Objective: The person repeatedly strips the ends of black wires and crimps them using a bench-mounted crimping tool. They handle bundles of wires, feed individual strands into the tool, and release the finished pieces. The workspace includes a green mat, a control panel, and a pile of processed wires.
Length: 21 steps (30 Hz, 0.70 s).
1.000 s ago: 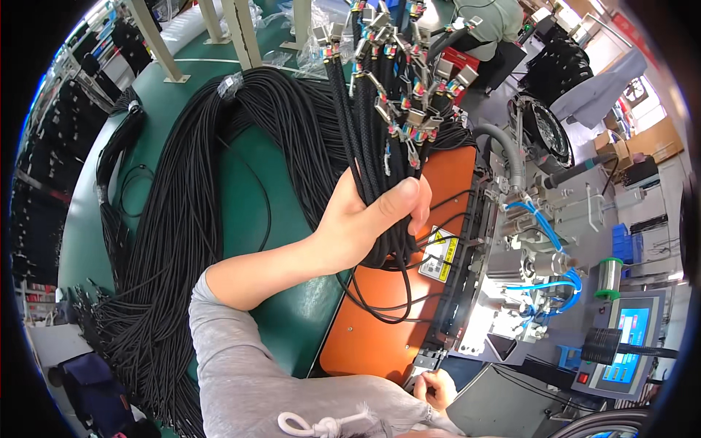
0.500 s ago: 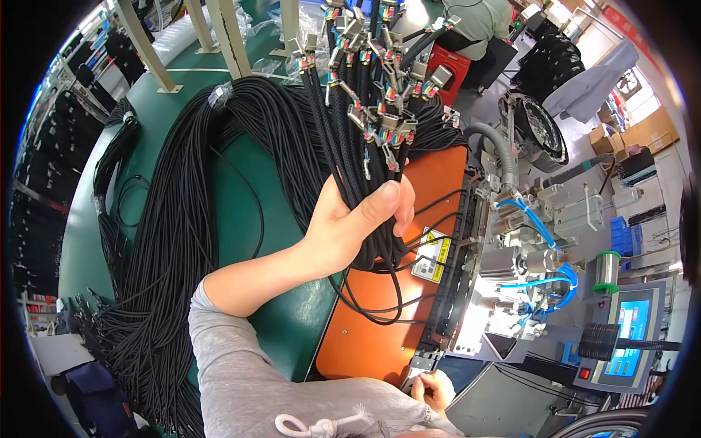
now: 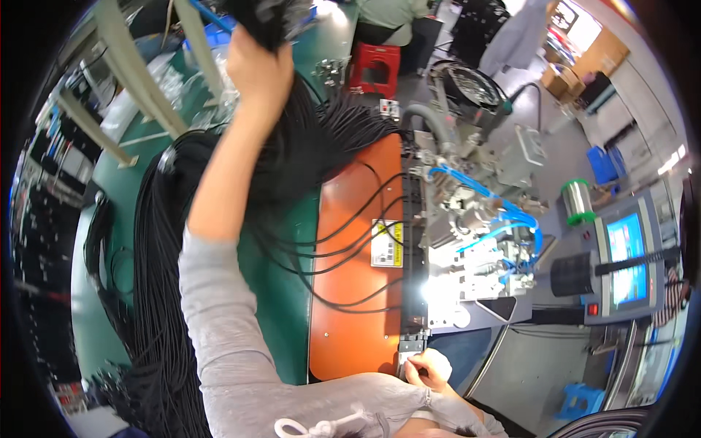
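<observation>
Nearest, the person's right hand point(image 3: 431, 367) rests low at the near end of a smooth orange panel point(image 3: 358, 350), fingers curled at a small metal block point(image 3: 410, 346); whether they pinch anything cannot be told. The left arm, in a soft grey sleeve point(image 3: 226, 321), stretches up and forward, forearm bare. A heap of long, stringy black cables point(image 3: 157, 292) lies on the green table point(image 3: 288, 328), partly hidden behind that arm. Thin curving loops point(image 3: 358, 311) cross the flat panel to a straight black rail point(image 3: 413, 255), beside a metal machine point(image 3: 467, 277) partly washed out by glare. Farther off, the left hand point(image 3: 257, 73) closes firmly around a black cable bundle point(image 3: 299, 146), lifted above the table; its hanging part is blurred, its top cut off by the picture's edge. Beyond stands a red plastic stool point(image 3: 374, 67).
</observation>
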{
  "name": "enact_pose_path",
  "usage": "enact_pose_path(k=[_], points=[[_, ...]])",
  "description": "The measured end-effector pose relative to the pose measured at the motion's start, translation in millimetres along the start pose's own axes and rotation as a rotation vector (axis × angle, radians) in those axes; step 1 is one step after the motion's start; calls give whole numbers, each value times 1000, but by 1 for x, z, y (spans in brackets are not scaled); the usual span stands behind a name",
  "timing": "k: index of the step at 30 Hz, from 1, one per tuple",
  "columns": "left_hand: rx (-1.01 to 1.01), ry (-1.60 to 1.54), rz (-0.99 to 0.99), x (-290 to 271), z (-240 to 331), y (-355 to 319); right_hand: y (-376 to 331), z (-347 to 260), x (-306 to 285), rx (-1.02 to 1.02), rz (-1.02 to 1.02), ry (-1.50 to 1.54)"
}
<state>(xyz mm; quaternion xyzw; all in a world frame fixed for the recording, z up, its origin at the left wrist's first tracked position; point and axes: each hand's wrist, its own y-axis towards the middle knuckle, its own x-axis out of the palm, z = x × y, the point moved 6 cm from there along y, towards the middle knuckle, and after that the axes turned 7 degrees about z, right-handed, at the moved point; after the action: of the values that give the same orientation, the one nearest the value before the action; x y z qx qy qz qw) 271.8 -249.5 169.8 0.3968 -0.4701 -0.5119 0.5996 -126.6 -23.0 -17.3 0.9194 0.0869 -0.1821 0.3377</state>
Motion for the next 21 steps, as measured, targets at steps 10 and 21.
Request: enact_pose_path(k=[10,21], points=[[371,321,-644,160,18,-79,3,6,-17,198,51,144],[392,156,-792,-46,17,-73,-66,126,-446,446,1356,-603]])
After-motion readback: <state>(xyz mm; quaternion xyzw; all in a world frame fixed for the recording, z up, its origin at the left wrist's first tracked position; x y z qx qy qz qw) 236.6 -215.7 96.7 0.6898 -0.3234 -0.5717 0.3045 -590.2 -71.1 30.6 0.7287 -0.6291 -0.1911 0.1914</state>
